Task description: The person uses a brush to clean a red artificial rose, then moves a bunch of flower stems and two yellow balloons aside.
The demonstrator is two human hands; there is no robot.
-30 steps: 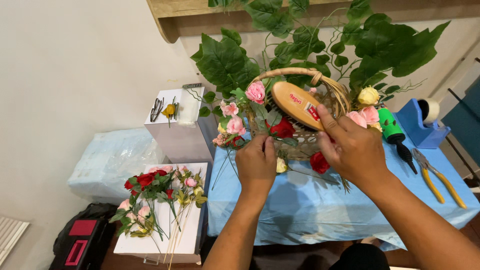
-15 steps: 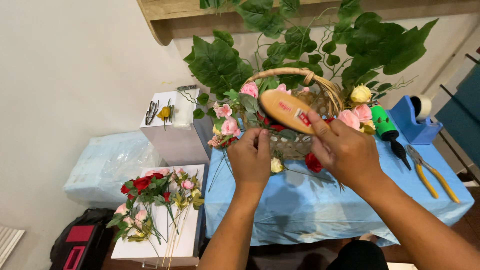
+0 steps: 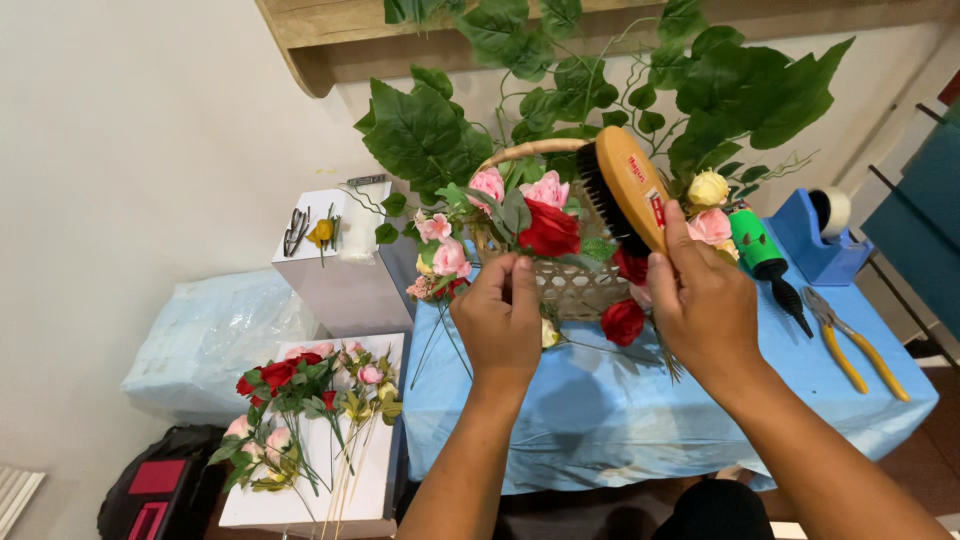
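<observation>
Currently, the right hand [image 3: 703, 300] grips a wooden brush [image 3: 625, 190] by its lower end, fingers closed around the handle. The brush rises up and to the left from this grip; its long axis runs diagonally, tilted toward the upper left, with the dark bristles facing left toward the flowers. The bristle face sits just beside a red rose [image 3: 549, 230], which lies left of the grip and slightly above it.

The left hand [image 3: 497, 315] is pinched narrow at the fingertips, holding what appears to be a stem or leaf at the base of the red rose; the exact item between the fingers cannot be told. This hand lies directly below the rose and is nearer to it than the right hand.

Both hands work at the front of a woven basket [image 3: 585, 288] with an arched handle, filled with pink and red flowers. The basket stands on a blue tablecloth [image 3: 600, 420], behind and between the two grips.

Right of the right-hand grip lie a green tool [image 3: 760, 250], yellow-handled pliers [image 3: 850, 345] and a blue tape dispenser [image 3: 815, 240], all apart from the hand. Left of the left-hand grip and lower, loose flowers [image 3: 300, 390] rest on a white box [image 3: 375, 490].
</observation>
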